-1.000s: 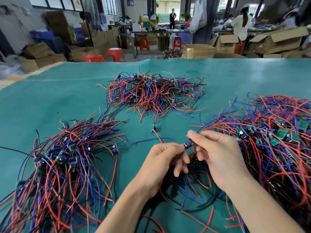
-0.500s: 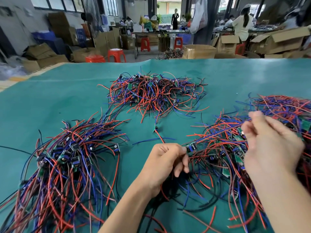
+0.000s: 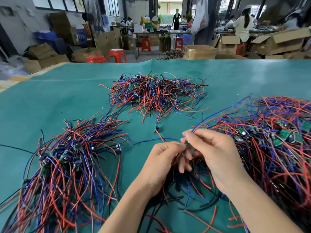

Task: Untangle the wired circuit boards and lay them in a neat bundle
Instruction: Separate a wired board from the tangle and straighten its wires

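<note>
The right hand (image 3: 217, 153), back at frame centre from the tangled red-and-blue wire heap (image 3: 272, 140) at right, pinches a small green circuit board (image 3: 186, 149) against the left hand's (image 3: 164, 161) held bunch: another piece joins the bundle.

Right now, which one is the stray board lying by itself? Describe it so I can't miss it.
On the green table, find the gap between the far wire pile and the two hands. The stray board lies there alone, trailing a red and a blue wire, belonging to no pile.

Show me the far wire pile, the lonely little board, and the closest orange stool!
far wire pile (image 3: 156, 96): head view, its tangled middle.
lone board (image 3: 156, 128): head view, its dark body.
orange stool (image 3: 117, 52): head view, its seat.
</note>
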Motion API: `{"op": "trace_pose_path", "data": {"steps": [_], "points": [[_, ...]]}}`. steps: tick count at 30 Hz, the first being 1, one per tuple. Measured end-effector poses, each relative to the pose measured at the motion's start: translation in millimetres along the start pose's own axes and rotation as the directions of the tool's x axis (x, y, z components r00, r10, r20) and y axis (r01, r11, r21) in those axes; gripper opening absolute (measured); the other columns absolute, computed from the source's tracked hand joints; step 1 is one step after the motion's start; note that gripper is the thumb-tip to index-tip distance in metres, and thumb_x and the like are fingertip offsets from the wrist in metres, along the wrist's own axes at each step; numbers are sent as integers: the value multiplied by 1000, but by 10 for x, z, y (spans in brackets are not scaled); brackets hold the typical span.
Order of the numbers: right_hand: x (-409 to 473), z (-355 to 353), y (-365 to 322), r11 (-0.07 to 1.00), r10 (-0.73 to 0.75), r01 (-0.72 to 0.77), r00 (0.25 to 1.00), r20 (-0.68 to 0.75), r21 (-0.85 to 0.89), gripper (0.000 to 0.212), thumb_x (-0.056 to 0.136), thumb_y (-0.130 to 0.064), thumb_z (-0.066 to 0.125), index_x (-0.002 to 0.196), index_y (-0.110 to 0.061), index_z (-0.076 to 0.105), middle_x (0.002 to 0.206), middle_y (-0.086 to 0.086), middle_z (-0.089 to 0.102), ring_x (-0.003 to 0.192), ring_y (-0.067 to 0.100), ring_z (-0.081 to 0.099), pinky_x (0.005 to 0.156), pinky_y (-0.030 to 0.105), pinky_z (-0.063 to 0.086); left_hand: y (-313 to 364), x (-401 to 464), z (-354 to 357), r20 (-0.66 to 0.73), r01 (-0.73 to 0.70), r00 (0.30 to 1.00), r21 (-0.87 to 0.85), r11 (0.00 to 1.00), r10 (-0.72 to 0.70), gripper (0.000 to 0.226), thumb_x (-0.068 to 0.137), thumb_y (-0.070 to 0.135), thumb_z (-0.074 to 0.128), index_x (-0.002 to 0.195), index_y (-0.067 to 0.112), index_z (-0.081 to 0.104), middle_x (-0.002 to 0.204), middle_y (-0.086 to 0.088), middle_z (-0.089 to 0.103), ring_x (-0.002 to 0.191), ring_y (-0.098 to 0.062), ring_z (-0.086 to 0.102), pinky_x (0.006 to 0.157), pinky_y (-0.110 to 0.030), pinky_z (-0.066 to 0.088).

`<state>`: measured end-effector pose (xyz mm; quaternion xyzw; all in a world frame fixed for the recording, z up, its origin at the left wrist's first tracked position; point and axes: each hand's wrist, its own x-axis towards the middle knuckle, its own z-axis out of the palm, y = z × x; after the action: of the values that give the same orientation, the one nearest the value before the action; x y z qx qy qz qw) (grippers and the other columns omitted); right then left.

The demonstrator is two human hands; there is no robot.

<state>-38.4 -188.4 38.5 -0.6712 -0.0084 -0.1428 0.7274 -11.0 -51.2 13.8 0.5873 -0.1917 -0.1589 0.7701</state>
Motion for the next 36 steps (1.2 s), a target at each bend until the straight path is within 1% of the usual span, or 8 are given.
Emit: {"op": "trace_pose_path", "data": {"steps": [6, 9, 12, 16, 23, 28, 32, 36], "points": [[94, -163, -92, 986, -151, 129, 960, -235, -107, 25, 94, -12, 71, 75, -24, 81, 76, -1, 77, 62, 4, 59, 57, 15, 48, 39, -32, 30, 23, 33, 999, 77, 996, -35, 38, 87, 23, 49, 50, 18, 58, 43, -3, 56, 51, -26, 47, 88, -33, 48], [119, -252, -230, 981, -195, 186, 922, -334, -59, 27, 95, -12, 70, 76, -27, 82, 76, -1, 76, 64, 7, 56, 60, 17, 46, 46, -26, 33, 41, 21, 999, 118, 993, -26, 40, 88, 22, 49, 49, 19, 58, 48, -3, 61, 51, -25, 42, 80, -40, 42], [139, -330, -438, 964, -256, 261, 862, -438, -50, 23, 95, -14, 69, 76, -21, 79, 76, -3, 75, 67, 10, 54, 64, 20, 43, 61, -39, 35, 72, -12, 997, 137, 991, 2, 39, 88, 20, 51, 51, 20, 60, 56, -6, 64, 42, -16, 46, 59, -23, 44], [175, -287, -842, 945, -300, 326, 833, -464, -27, 15, 101, -20, 62, 88, -23, 69, 84, -6, 72, 64, 3, 53, 62, 16, 41, 57, -28, 28, 74, -40, 997, 130, 991, 31, 34, 87, 16, 50, 56, 17, 64, 58, -10, 64, 44, -15, 51, 59, -22, 45], [271, 687, -1203, 988, -148, 150, 988, -36, 47, 19, 96, -16, 68, 79, -9, 72, 71, 7, 74, 51, 7, 57, 46, 18, 45, 47, -31, 48, 13, -41, 999, 87, 995, 40, 28, 82, 19, 52, 59, 12, 65, 55, -15, 60, 53, -20, 59, 60, -22, 47], [410, 1716, -1071, 974, 15, 85, 902, 432, -212, 43, 98, -28, 68, 85, 13, 67, 68, 11, 71, 57, 22, 72, 68, 45, 64, 15, -112, 23, -45, -27, 999, 60, 998, 30, 22, 59, 43, 56, 68, 44, 76, 79, 18, 73, 77, 4, 65, 77, -17, 53], [814, 1796, -969, 709, 126, 287, 847, 516, -644, 42, 99, -36, 61, 92, 5, 67, 90, 21, 75, 71, 31, 77, 79, 46, 63, -3, -52, 19, -56, -55, 997, 86, 995, 60, 23, 72, 23, 52, 61, 10, 68, 70, -10, 68, 66, -13, 63, 66, -23, 50], [1175, 1260, -508, 342, 185, 209, 941, 284, -916, 29, 87, -33, 70, 103, -9, 73, 103, 22, 73, 82, 34, 74, 83, 40, 61, -26, 12, 57, -289, -98, 952, 39, 994, 105, 29, 75, 18, 49, 46, 18, 48, 45, -7, 47, 46, -23, 48, 56, -31, 42]]}}
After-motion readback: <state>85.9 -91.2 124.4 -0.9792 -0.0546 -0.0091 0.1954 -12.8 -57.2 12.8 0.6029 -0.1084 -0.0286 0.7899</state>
